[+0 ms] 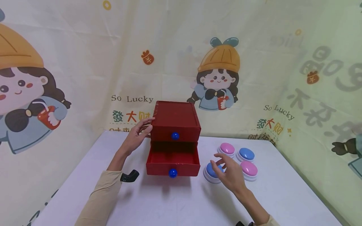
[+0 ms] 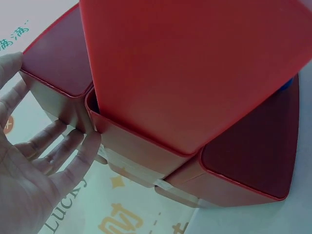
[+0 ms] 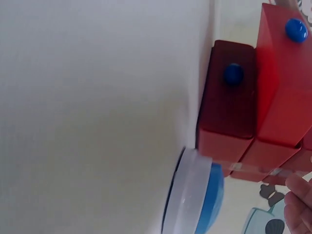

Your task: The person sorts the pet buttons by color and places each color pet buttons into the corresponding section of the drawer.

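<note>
A red drawer cabinet (image 1: 176, 114) stands on the white table, its middle drawer (image 1: 156, 169) pulled out and showing a bare inside. The top drawer, with a blue knob (image 1: 175, 136), is closed. Below the pulled-out drawer, the closed bottom drawer (image 3: 228, 105) shows in the right wrist view; in the head view it is hidden. My left hand (image 1: 134, 138) rests its extended fingertips against the cabinet's left side. Over a blue push button (image 1: 210, 171) with a white base hovers my right hand (image 1: 232, 175), fingers loosely bent and holding nothing.
Behind the right hand sit a pink button (image 1: 227, 148), another blue button (image 1: 246, 153) and a second pink button (image 1: 249, 168). A printed cloth (image 1: 175, 75) hangs behind the table (image 1: 158, 204). A black wrist device (image 1: 130, 176) juts from the left sleeve.
</note>
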### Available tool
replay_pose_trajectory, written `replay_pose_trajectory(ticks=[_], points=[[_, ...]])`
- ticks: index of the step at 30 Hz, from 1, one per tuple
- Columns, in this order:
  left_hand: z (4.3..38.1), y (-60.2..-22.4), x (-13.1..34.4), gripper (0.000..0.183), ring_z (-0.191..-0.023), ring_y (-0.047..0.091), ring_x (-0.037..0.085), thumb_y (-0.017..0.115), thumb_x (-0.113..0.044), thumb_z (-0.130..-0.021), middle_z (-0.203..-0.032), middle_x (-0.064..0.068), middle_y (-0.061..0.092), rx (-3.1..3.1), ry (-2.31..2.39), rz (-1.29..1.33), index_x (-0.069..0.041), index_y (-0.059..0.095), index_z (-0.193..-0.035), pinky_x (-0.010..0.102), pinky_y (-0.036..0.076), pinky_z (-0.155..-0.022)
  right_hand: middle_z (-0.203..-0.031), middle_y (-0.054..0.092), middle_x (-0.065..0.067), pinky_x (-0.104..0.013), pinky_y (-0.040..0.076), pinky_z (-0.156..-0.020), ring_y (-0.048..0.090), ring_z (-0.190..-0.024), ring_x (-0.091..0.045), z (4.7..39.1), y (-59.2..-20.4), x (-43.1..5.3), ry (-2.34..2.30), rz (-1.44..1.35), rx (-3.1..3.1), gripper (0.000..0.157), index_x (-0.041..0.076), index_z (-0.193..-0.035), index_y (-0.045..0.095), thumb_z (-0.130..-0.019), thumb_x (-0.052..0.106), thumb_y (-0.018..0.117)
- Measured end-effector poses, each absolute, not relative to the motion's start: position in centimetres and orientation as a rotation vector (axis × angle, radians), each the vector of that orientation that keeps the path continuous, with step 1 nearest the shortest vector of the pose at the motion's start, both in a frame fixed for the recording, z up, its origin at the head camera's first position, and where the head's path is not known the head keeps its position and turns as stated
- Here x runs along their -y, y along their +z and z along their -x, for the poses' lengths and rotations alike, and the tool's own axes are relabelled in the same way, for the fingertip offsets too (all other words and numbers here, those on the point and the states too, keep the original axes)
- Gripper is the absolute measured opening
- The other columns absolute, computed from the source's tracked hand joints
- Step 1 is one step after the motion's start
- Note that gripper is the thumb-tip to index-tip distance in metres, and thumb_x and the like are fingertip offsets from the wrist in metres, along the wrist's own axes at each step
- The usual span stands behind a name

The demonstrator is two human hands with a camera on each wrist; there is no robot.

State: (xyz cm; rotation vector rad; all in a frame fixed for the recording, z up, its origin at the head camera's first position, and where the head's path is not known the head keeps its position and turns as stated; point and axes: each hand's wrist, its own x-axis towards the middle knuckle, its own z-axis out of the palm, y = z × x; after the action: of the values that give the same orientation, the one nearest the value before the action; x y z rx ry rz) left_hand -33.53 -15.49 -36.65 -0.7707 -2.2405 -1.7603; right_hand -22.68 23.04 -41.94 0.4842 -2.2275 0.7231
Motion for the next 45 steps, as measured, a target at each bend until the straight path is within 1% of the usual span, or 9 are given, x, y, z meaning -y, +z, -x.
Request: replay_pose_trajectory(ticks=[3,7,10,17,23,29,31,38,45], points=[[33.5,-36.6,15.5,0.048,-0.133,0.053,0.031,0.057,-0.032,-0.106,-0.154,0.005,0.048,2.243,-1.763,0.766,-0.024,0.047,-0.153,0.032,0.058,-0.091,-0.079,0.073,-0.002,-0.035,0.059,-0.058,0.068,-0.068,-0.019,23.0,-42.2,-23.5,0.716,-0.474,2.25,0.035,0.005,-0.111,0.071,-0.08,0.01,0.086],[33.5,-36.6,15.4,0.048,-0.133,0.053,0.031,0.057,-0.032,-0.106,-0.154,0.005,0.048,2.244,-1.765,0.764,-0.024,0.047,-0.153,0.029,0.057,-0.09,-0.081,0.074,-0.002,-0.035,0.059,-0.059,0.068,-0.069,-0.022,23.4,-42.4,-24.0,0.712,-0.446,2.312,0.036,0.006,-0.113,0.07,-0.081,0.012,0.086],[33.5,-36.6,15.4,0.048,-0.134,0.053,0.031,0.056,-0.032,-0.106,-0.154,0.005,0.048,2.245,-1.763,0.767,-0.024,0.047,-0.153,0.027,0.057,-0.09,-0.084,0.075,-0.003,-0.033,0.058,-0.06,0.069,-0.073,-0.023,23.6,-42.5,-24.4,0.708,-0.419,2.364,0.038,0.008,-0.115,0.069,-0.081,0.015,0.086],[33.4,-36.6,15.3,0.049,-0.134,0.053,0.03,0.057,-0.032,-0.106,-0.154,0.005,0.048,2.252,-1.755,0.762,-0.024,0.047,-0.153,0.028,0.057,-0.09,-0.091,0.076,-0.002,-0.026,0.057,-0.064,0.07,-0.08,-0.024,23.9,-42.9,-25.2,0.681,-0.401,2.468,0.041,0.01,-0.119,0.068,-0.082,0.017,0.086],[33.4,-36.6,15.4,0.049,-0.134,0.053,0.031,0.056,-0.031,-0.106,-0.155,0.005,0.048,2.252,-1.753,0.762,-0.024,0.046,-0.153,0.028,0.057,-0.091,-0.101,0.075,-0.005,-0.035,0.059,-0.071,0.07,-0.092,-0.028,24.2,-43.0,-25.6,0.624,-0.431,2.577,0.044,0.009,-0.12,0.069,-0.082,0.021,0.086],[33.4,-36.7,15.5,0.049,-0.133,0.053,0.031,0.056,-0.031,-0.106,-0.153,0.006,0.049,2.253,-1.746,0.76,-0.024,0.047,-0.153,0.027,0.057,-0.09,-0.116,0.073,-0.01,-0.048,0.058,-0.09,0.067,-0.11,-0.031,24.5,-43.2,-26.0,0.577,-0.506,2.673,0.049,0.004,-0.124,0.069,-0.083,0.025,0.085],[33.3,-36.7,15.5,0.048,-0.132,0.054,0.03,0.056,-0.03,-0.106,-0.152,0.006,0.05,2.249,-1.75,0.764,-0.023,0.047,-0.153,0.027,0.057,-0.09,-0.12,0.071,-0.011,-0.051,0.056,-0.094,0.065,-0.113,-0.032,24.6,-43.3,-26.1,0.581,-0.506,2.701,0.051,0.004,-0.126,0.068,-0.083,0.027,0.085],[33.3,-36.6,15.4,0.047,-0.13,0.054,0.029,0.055,-0.03,-0.106,-0.151,0.006,0.051,2.234,-1.755,0.779,-0.022,0.047,-0.152,0.026,0.057,-0.089,-0.124,0.069,-0.012,-0.052,0.056,-0.095,0.063,-0.116,-0.034,24.9,-43.5,-26.4,0.588,-0.499,2.759,0.056,0.008,-0.13,0.065,-0.082,0.029,0.086],[33.3,-36.6,15.4,0.047,-0.131,0.054,0.03,0.056,-0.029,-0.106,-0.151,0.005,0.051,2.232,-1.755,0.789,-0.023,0.047,-0.152,0.027,0.057,-0.089,-0.125,0.064,-0.013,-0.053,0.056,-0.094,0.06,-0.116,-0.033,25.0,-43.7,-26.6,0.631,-0.489,2.839,0.068,0.008,-0.135,0.062,-0.078,0.033,0.089]])
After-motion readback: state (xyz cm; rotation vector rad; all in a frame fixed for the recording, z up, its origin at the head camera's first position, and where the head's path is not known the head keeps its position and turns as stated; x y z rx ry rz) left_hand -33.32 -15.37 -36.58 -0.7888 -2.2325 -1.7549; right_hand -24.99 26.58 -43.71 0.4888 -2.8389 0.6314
